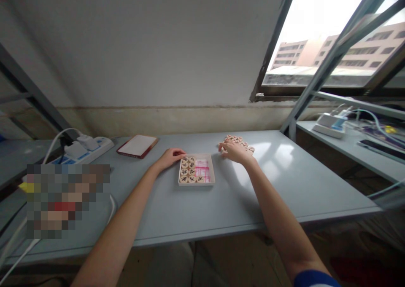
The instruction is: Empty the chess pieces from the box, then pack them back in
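A shallow white box (196, 183) sits on the desk in front of me, with round wooden Chinese chess pieces (192, 173) laid flat in its left part. Pink lines mark the bare floor in its right part. My left hand (170, 158) is closed at the box's far left corner, its fingertips on the rim. To the right of the box lies a pile of more Chinese chess pieces (238, 139). Over the pile's near left side my right hand (234, 151) is bent down, fingers closed around a piece that is partly hidden.
A flat lid with a dark red edge (137, 146) lies at the back left. Beyond it is a white power strip (90, 150) with plugs and cables, beside a blurred-out patch. The wall (177, 120) bounds the grey desk (196, 219) behind; a metal post (292, 129) stands at the right.
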`<act>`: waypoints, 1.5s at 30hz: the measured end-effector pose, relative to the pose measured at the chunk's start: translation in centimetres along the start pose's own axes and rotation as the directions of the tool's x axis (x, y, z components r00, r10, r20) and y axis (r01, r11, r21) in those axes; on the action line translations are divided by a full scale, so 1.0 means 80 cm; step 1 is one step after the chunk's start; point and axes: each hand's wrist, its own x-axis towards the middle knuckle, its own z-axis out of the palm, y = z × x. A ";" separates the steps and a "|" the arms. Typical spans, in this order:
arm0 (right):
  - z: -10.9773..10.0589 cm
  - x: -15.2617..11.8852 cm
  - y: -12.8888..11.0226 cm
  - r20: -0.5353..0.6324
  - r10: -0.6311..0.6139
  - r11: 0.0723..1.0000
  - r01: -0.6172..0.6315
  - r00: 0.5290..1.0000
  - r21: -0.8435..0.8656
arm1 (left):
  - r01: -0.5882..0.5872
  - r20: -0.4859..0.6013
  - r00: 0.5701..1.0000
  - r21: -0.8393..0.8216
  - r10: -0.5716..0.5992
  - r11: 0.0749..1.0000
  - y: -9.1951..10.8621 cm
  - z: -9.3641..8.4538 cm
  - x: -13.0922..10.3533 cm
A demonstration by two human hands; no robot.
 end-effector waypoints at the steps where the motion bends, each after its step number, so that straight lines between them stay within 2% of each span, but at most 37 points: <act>1: 0.001 0.001 0.000 -0.005 0.013 1.000 -0.014 1.000 -0.012 | 0.001 -0.001 1.000 0.000 -0.001 1.000 0.000 0.000 0.000; 5: 0.001 0.005 -0.001 -0.095 0.040 0.998 -0.036 0.995 0.046 | -0.009 -0.001 1.000 -0.001 0.009 1.000 -0.001 0.000 0.000; 8: -0.004 0.008 -0.018 -0.107 -0.063 0.961 0.089 0.992 0.263 | -0.021 -0.001 1.000 0.014 0.021 1.000 -0.001 0.000 0.000; 10: -0.007 0.010 -0.040 -0.034 -0.215 0.884 0.209 0.976 0.419 | -0.018 -0.007 1.000 0.022 0.018 1.000 -0.001 0.000 0.001; 12: -0.009 0.009 -0.063 0.080 -0.388 0.796 0.290 0.918 0.532 | -0.020 -0.011 1.000 0.018 0.020 1.000 -0.002 0.000 0.001; 14: -0.011 0.008 -0.081 0.160 -0.485 0.750 0.316 0.860 0.581 | -0.035 -0.013 0.999 0.015 0.035 0.999 -0.004 0.000 0.002; 15: -0.011 0.007 -0.087 0.178 -0.499 0.747 0.316 0.848 0.585 | -0.043 -0.014 0.999 0.018 0.043 0.999 -0.005 0.000 0.002; 20: -0.012 0.006 -0.093 0.230 -0.483 0.777 0.292 0.845 0.558 | -0.053 -0.015 0.998 0.039 0.054 0.998 -0.008 -0.001 0.002; 25: -0.005 0.006 -0.095 0.236 -0.508 0.791 0.340 0.828 0.508 | -0.052 -0.020 0.998 0.069 0.053 0.996 -0.005 -0.001 0.002; 31: -0.015 0.006 -0.064 0.088 -0.419 0.813 0.330 0.904 0.480 | -0.048 -0.012 0.999 0.065 0.049 0.997 -0.005 0.000 0.002; 35: -0.020 0.006 -0.047 0.058 -0.385 0.817 0.311 0.921 0.486 | -0.045 -0.015 0.999 0.070 0.047 0.997 -0.007 -0.001 0.003; 40: -0.005 0.007 -0.069 0.122 -0.419 0.849 0.341 0.900 0.404 | -0.042 -0.009 0.999 0.065 0.043 0.997 -0.008 -0.001 0.004; 45: 0.001 0.008 -0.087 0.061 -0.379 0.887 0.343 0.923 0.310 | -0.043 -0.015 0.999 0.072 0.044 0.996 -0.005 -0.001 0.003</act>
